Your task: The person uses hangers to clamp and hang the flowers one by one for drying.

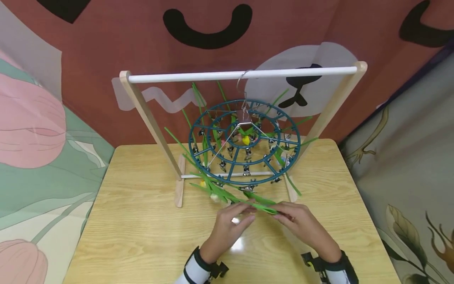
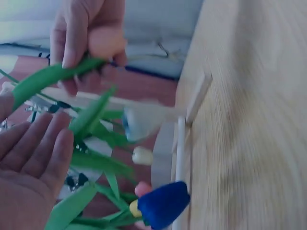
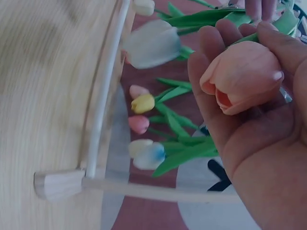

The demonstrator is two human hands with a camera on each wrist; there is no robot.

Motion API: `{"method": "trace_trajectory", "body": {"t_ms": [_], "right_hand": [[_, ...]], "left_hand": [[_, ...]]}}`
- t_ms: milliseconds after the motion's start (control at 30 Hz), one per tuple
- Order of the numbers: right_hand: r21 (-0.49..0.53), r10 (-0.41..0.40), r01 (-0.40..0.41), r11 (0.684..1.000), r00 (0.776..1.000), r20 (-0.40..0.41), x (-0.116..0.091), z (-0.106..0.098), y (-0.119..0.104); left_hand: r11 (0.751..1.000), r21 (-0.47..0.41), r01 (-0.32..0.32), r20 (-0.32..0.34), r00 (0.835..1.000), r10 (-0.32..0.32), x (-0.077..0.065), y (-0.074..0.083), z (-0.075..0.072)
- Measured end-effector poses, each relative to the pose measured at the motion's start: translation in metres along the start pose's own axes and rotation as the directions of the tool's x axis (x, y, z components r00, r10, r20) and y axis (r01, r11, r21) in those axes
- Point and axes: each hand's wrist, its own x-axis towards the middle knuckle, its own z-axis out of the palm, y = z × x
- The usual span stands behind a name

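My right hand (image 1: 306,225) holds an artificial peach tulip (image 3: 247,72); its bloom lies over the palm and the fingers and thumb close on the green stem just behind it. Opposite, my left hand (image 1: 227,225) has its fingers extended and touches the tulip's long green leaf (image 2: 53,76), the thumb standing apart. Just beyond both hands hangs a round teal clip hanger (image 1: 244,183) with metal clips. More tulips hang bloom-down from it, among them a blue tulip (image 2: 168,203), a white tulip (image 3: 151,45) and a yellow tulip (image 3: 143,103).
A wooden stand with a white top bar (image 1: 198,76) carries the hanger by its hook. The stand's feet (image 1: 179,189) rest on the wooden table (image 1: 134,232). Behind is a patterned cloth backdrop (image 1: 209,63), with more printed cloth on both sides.
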Motion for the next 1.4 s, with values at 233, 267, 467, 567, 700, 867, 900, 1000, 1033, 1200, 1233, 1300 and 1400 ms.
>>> {"method": "trace_trajectory", "body": {"t_ms": [233, 267, 467, 567, 700, 867, 900, 1000, 1033, 1200, 1233, 1300, 1400], "right_hand": [[-0.119, -0.082, 0.086, 0.989, 0.996, 0.033, 0.012, 0.008, -0.01], [-0.142, -0.084, 0.087, 0.986, 0.996, 0.025, 0.014, 0.008, -0.012], [-0.307, -0.084, 0.036, 0.951, 0.986, -0.145, 0.017, 0.007, -0.018], [-0.346, -0.02, -0.07, 0.935, 0.968, -0.249, 0.02, 0.006, -0.023], [-0.342, 0.044, -0.163, 0.925, 0.943, -0.33, 0.028, 0.003, -0.027], [-0.333, 0.023, -0.149, 0.931, 0.935, -0.353, 0.037, -0.003, -0.026], [-0.328, 0.014, -0.138, 0.935, 0.935, -0.354, 0.038, -0.004, -0.026], [-0.301, -0.017, -0.099, 0.948, 0.932, -0.362, 0.042, -0.007, -0.025], [-0.293, -0.035, -0.08, 0.953, 0.929, -0.367, 0.044, -0.008, -0.025], [-0.193, -0.067, -0.008, 0.981, 0.924, -0.377, 0.048, -0.01, -0.027], [-0.168, -0.061, -0.003, 0.986, 0.927, -0.371, 0.049, -0.011, -0.028], [-0.088, -0.025, -0.006, 0.996, 0.937, -0.349, 0.05, -0.011, -0.029], [0.038, 0.032, -0.021, 0.999, 0.947, -0.319, 0.05, -0.013, -0.031]], "left_hand": [[0.959, -0.266, 0.1, -0.041, 0.992, -0.115, 0.008, 0.005, 0.006], [0.95, -0.295, 0.106, -0.042, 0.991, -0.124, 0.009, 0.006, 0.006], [0.965, -0.26, 0.042, -0.07, 0.996, -0.062, 0.009, 0.003, 0.002], [0.987, -0.161, -0.012, -0.073, 0.997, 0.0, 0.011, 0.002, -0.001], [0.997, 0.023, -0.073, -0.035, 0.997, 0.074, 0.011, 0.0, -0.005], [0.985, 0.135, -0.105, 0.037, 0.994, 0.101, 0.011, 0.001, -0.006], [0.984, 0.141, -0.11, 0.046, 0.993, 0.104, 0.011, 0.0, -0.005], [0.98, 0.152, -0.129, 0.065, 0.991, 0.12, 0.011, -0.001, -0.003], [0.98, 0.149, -0.134, 0.067, 0.99, 0.125, 0.011, -0.001, -0.002], [0.978, 0.164, -0.133, 0.068, 0.99, 0.123, 0.012, -0.004, 0.002], [0.978, 0.168, -0.127, 0.066, 0.991, 0.118, 0.012, -0.005, 0.002], [0.978, 0.176, -0.113, 0.063, 0.993, 0.103, 0.013, -0.006, 0.003], [0.979, 0.177, -0.099, 0.059, 0.994, 0.09, 0.015, -0.008, 0.004]]}}
